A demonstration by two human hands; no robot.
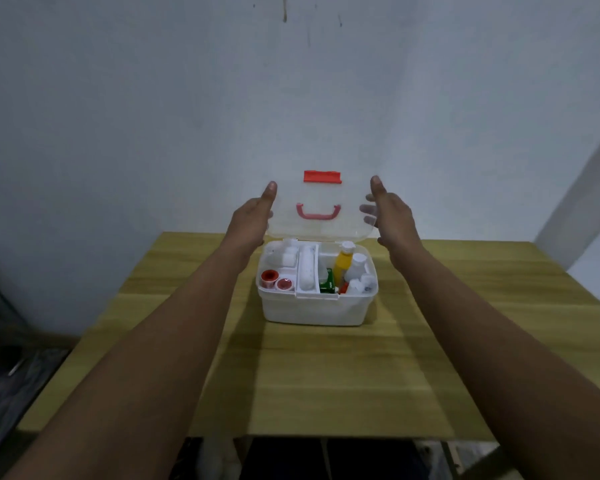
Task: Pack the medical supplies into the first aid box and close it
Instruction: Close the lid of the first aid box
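Both forearms reach over the surface's near edge, my left hand (pixel 253 216) and right hand (pixel 390 213) gripping the raised lid (pixel 321 206) of the first aid box (pixel 314 308) near the far edge, where the tall yellow bottle (pixel 343 265) might block closing.

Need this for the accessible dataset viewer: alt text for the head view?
Both hands, left hand and right hand, hold the raised clear lid of a white first aid box packed with supplies on a wooden table.
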